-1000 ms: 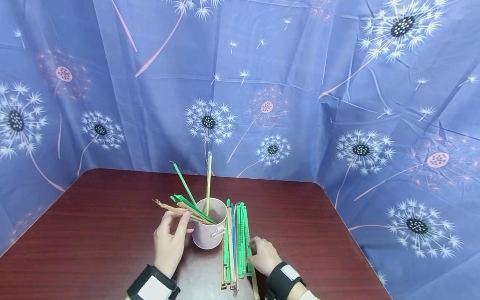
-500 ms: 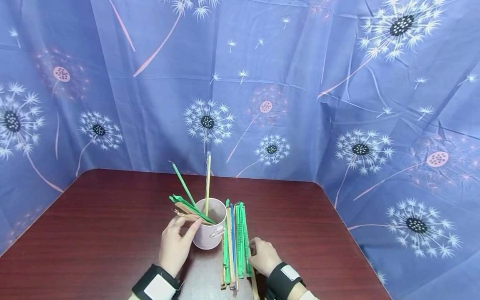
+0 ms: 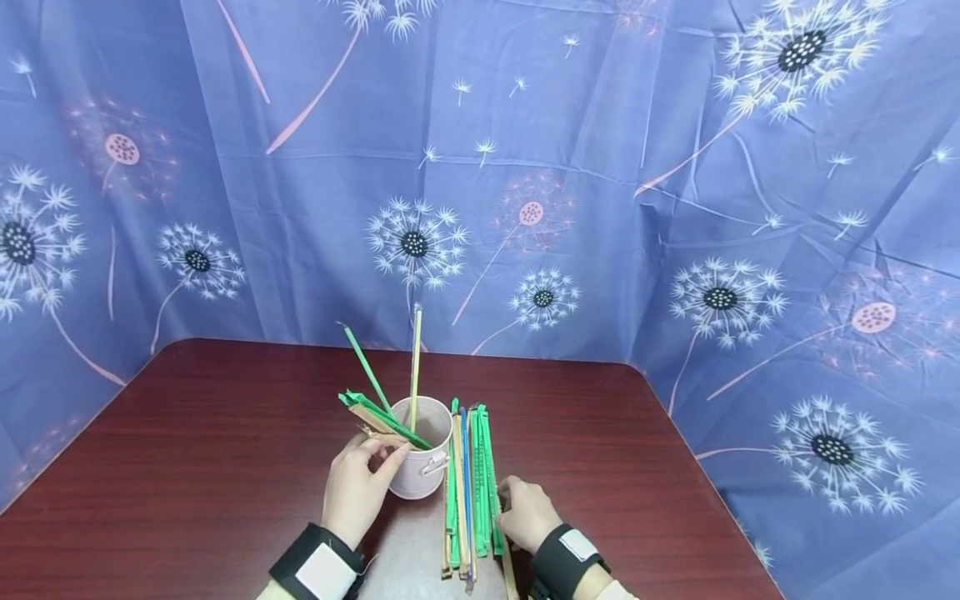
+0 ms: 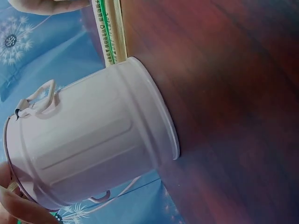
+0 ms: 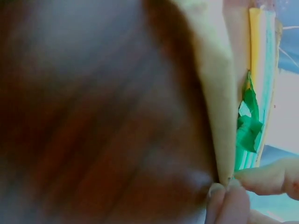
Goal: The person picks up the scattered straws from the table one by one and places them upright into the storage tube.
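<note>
My left hand point(image 3: 358, 492) pinches a brown paper-wrapped straw point(image 3: 386, 438) at the left rim of a small pale pink bucket point(image 3: 412, 479). Inside that bucket, a clear-wrapped green straw point(image 3: 365, 369) and a yellow straw point(image 3: 416, 367) stick up, and a green paper-wrapped straw point(image 3: 405, 431) leans left. To the right, my right hand point(image 3: 527, 515) is beside a row of wrapped straws on the table. Its thumb and fingers pinch the end of another brown paper-wrapped straw point(image 5: 219, 93) in the right wrist view.
Green paper-wrapped straws point(image 3: 481, 483), a blue straw point(image 3: 467, 492) and brown ones lie side by side, close to the bucket's right side. The dark red wooden table point(image 3: 210, 467) ends at a blue dandelion-print curtain point(image 3: 322, 233) behind and to both sides.
My left hand has moved right to the bucket's rim, and the brown straw it pinches has slid further in. The right hand has stayed by the row.
</note>
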`<state>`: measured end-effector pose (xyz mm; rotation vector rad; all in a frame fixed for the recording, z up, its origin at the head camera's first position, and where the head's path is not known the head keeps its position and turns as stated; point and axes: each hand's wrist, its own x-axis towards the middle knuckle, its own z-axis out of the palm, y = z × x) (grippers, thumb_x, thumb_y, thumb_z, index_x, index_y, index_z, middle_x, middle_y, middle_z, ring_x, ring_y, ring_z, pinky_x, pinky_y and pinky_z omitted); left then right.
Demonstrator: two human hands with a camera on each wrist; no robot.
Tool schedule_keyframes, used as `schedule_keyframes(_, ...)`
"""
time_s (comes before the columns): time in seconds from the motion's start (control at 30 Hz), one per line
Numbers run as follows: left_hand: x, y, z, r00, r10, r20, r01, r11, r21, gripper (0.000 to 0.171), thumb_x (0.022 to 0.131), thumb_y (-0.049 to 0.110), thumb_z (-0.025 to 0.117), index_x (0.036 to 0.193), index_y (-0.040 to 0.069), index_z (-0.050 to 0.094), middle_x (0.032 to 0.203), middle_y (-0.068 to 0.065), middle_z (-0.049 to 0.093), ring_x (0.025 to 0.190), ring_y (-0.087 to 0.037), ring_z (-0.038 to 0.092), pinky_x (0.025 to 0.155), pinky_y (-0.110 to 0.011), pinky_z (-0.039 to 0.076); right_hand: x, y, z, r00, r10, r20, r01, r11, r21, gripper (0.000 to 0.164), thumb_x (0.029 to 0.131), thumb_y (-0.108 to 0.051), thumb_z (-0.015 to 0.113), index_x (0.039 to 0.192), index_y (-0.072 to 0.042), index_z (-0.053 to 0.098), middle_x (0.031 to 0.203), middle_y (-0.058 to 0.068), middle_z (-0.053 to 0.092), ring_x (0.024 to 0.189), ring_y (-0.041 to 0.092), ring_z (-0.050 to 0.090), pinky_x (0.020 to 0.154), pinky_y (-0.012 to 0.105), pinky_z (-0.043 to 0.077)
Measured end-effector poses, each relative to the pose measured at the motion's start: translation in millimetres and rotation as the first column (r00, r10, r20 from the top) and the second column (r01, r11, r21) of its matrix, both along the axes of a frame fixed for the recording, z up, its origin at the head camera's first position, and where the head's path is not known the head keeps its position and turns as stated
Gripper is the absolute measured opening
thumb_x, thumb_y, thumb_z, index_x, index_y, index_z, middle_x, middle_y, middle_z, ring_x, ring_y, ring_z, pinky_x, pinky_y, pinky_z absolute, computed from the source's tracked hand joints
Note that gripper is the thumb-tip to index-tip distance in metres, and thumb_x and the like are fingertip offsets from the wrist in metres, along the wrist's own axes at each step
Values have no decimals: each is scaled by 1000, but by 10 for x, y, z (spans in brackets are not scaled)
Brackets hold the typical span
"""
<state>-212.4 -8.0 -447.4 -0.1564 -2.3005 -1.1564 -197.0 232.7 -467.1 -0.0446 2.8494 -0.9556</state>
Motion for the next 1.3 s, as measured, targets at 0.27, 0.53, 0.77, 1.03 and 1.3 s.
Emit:
schedule_keyframes(0.27,9,3,2,998,-22,55,19,999,45,13,82,20,81,77,13,70,73,3,54,64,-7,47,55,-22,39,7,6,-2,1000,7,28,-6,999,-37,36,72,0,68,107,8,62,69,8,63,37,9,54,37,27,49)
schedule_keyframes(0.53,54,-9,1,980,-15,200,-20,985,174,23,84,27,80,94,11,66,75,3,56,66,-3,48,61,-20,42,3,10,13,989,8,147,-2,999,-40,19,75,-8,72,87,-1,59,66,8,60,38,10,57,40,31,54)
schedule_keyframes(0.77,82,-4,9,975,-19,223,-30,976,215,21,83,29,81,91,15,67,72,5,57,65,-3,50,62,-19,42,25,10,-3,988,40,150,-39,999,-10,19,75,-15,71,72,-5,56,51,3,59,34,7,52,40,28,52)
schedule_keyframes(1.03,109,-1,32,965,-39,260,-25,971,239,20,84,34,79,84,16,70,68,5,58,63,-5,49,58,-19,39,51,31,-19,992,51,113,-42,996,-82,16,75,-13,68,70,-6,55,45,0,55,31,7,51,35,29,50)
schedule_keyframes(1.3,139,27,76,937,-218,271,112,927,358,22,88,35,75,90,13,75,74,-5,69,48,-12,59,45,-23,53,29,-41,97,999,-13,-32,6,977,-213,12,78,-6,65,86,-2,57,64,3,61,38,9,56,37,30,53)
